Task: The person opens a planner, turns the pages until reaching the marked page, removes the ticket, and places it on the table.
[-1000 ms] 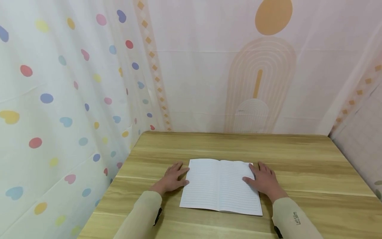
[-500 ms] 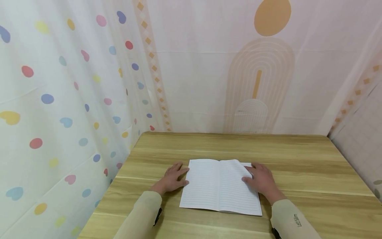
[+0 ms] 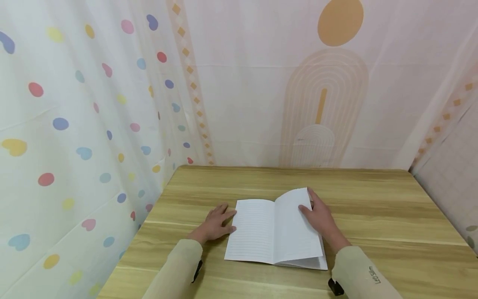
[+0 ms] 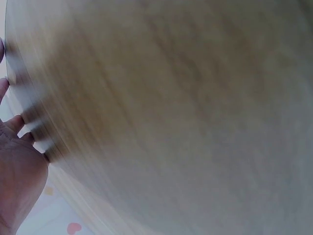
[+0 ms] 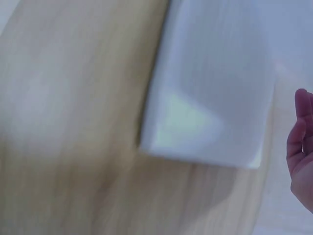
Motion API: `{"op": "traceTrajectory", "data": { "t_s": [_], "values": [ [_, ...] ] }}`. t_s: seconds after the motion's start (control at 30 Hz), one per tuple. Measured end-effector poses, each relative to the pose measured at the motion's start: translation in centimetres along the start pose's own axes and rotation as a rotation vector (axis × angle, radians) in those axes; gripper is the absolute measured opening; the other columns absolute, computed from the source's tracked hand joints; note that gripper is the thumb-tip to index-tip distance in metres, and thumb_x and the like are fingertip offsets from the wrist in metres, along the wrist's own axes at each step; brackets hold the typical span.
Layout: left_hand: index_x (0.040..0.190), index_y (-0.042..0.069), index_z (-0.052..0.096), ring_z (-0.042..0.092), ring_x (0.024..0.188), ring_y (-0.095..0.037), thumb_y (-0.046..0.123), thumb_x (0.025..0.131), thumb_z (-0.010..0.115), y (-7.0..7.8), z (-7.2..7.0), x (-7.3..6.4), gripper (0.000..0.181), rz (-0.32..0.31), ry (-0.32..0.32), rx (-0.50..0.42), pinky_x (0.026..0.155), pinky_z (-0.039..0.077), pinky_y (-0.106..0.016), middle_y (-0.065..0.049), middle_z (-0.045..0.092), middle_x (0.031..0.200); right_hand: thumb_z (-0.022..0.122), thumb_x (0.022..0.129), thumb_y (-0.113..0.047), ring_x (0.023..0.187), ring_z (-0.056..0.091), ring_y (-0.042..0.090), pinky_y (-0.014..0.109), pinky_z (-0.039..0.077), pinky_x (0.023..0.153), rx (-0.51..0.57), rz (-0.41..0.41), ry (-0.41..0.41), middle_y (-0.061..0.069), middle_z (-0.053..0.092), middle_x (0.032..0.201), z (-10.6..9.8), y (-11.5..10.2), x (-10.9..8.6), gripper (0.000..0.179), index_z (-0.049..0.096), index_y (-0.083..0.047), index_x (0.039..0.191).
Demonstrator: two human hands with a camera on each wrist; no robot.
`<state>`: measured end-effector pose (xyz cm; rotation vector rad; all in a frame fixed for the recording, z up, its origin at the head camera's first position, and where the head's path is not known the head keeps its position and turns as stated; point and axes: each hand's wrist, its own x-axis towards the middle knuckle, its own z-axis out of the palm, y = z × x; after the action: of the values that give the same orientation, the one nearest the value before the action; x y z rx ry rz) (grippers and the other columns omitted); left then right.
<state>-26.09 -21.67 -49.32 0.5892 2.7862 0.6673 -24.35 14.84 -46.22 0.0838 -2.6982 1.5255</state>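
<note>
An open notebook point(image 3: 251, 232) with lined white pages lies on the wooden table in the head view. Its right page point(image 3: 294, 226) is lifted and curves up from the spine, with a gap showing beneath its near edge. My right hand point(image 3: 321, 216) pinches that page by its outer edge, thumb on top and fingers behind. At the notebook's left edge my left hand point(image 3: 214, 224) rests with spread fingers, thumb and fingertip touching the border. The right wrist view shows the notebook's corner point(image 5: 210, 107) blurred, my right hand point(image 5: 303, 152) at the border.
The wooden tabletop point(image 3: 388, 216) extends around the notebook on all sides. Behind it hangs a pale curtain point(image 3: 242, 104) with an arch print; a dotted curtain point(image 3: 89, 137) runs along the left. Each sleeve has a dark strap beneath its cuff.
My right hand has taken hold of the right page and raised it, moving slightly left and away from me. My left hand has stayed in place.
</note>
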Motion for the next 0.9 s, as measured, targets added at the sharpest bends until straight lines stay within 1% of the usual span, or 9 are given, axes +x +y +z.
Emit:
{"op": "traceTrajectory", "data": {
  "t_s": [0.13,0.3,0.37,0.47,0.6,0.7,0.77,0.83,0.9],
  "values": [
    [0.15,0.011,0.045,0.009,0.148,-0.043,0.035,0.099,0.061,0.0,0.0,0.0,0.059,0.003,0.005,-0.002,0.117,0.008,-0.059,-0.025,0.017,0.16,0.06,0.099,-0.008,0.098,0.066,0.034,0.042,0.053,0.082,0.121,-0.025,0.01,0.033,0.061,0.123,0.4,-1.4,0.0,0.067,0.025,0.001,0.155],
    [0.151,0.01,0.044,0.009,0.148,-0.043,0.035,0.099,0.061,0.0,0.0,0.0,0.059,0.008,0.004,0.003,0.117,0.008,-0.059,-0.026,0.017,0.16,0.057,0.099,-0.004,0.085,0.066,0.023,0.029,0.052,0.072,0.204,-0.037,0.017,0.03,0.065,0.117,1.1,-3.0,-0.2,0.058,0.033,0.004,0.152],
    [0.15,0.01,0.044,0.009,0.148,-0.044,0.035,0.099,0.061,0.0,0.0,0.0,0.059,0.009,0.003,0.005,0.117,0.008,-0.059,-0.026,0.017,0.16,0.057,0.099,-0.003,0.085,0.062,0.017,0.024,0.05,0.072,0.234,-0.047,0.02,0.027,0.066,0.116,1.4,-3.5,-0.2,0.053,0.04,0.004,0.149],
    [0.15,0.009,0.045,0.01,0.148,-0.044,0.034,0.099,0.061,0.1,0.0,0.0,0.06,0.012,0.003,-0.002,0.116,0.008,-0.06,-0.027,0.018,0.16,0.057,0.098,-0.001,0.087,0.058,0.013,0.02,0.048,0.073,0.3,-0.067,0.014,0.025,0.065,0.116,1.8,-4.0,-0.2,0.046,0.048,0.005,0.143],
    [0.15,0.009,0.044,0.009,0.148,-0.044,0.034,0.099,0.061,0.1,0.0,-0.1,0.06,0.011,0.0,-0.006,0.116,0.008,-0.06,-0.027,0.017,0.16,0.056,0.098,-0.001,0.091,0.057,0.012,0.019,0.048,0.076,0.378,-0.077,-0.024,0.024,0.063,0.121,2.3,-4.4,-0.3,0.044,0.051,0.003,0.142],
    [0.151,0.01,0.044,0.009,0.148,-0.044,0.034,0.099,0.061,0.1,0.0,0.0,0.059,0.008,-0.003,0.001,0.117,0.008,-0.059,-0.026,0.017,0.16,0.056,0.1,-0.004,0.094,0.057,0.013,0.02,0.049,0.078,0.402,-0.08,-0.061,0.023,0.062,0.125,2.6,-4.6,-0.5,0.043,0.051,0.0,0.143],
    [0.151,0.011,0.044,0.009,0.148,-0.043,0.034,0.099,0.061,0.1,0.0,0.0,0.059,0.007,-0.002,0.001,0.117,0.008,-0.059,-0.026,0.017,0.16,0.055,0.101,-0.007,0.099,0.058,0.014,0.021,0.048,0.081,0.412,-0.089,-0.087,0.021,0.061,0.129,2.8,-4.7,-0.5,0.043,0.051,0.0,0.143],
    [0.151,0.011,0.044,0.009,0.148,-0.043,0.034,0.099,0.062,0.0,0.0,0.0,0.059,0.006,0.001,0.003,0.117,0.008,-0.059,-0.026,0.017,0.16,0.053,0.104,-0.012,0.099,0.058,0.016,0.024,0.05,0.082,0.423,-0.086,-0.118,0.021,0.061,0.128,3.0,-4.8,-0.6,0.042,0.051,0.0,0.144],
    [0.15,0.01,0.045,0.01,0.148,-0.043,0.034,0.098,0.062,0.0,0.1,0.0,0.06,0.008,0.008,0.001,0.116,0.009,-0.06,-0.026,0.018,0.16,0.049,0.106,-0.017,0.101,0.063,0.023,0.032,0.053,0.085,0.455,-0.095,-0.161,0.023,0.06,0.13,3.3,-4.9,-0.8,0.042,0.049,0.0,0.145]
  ]
}}
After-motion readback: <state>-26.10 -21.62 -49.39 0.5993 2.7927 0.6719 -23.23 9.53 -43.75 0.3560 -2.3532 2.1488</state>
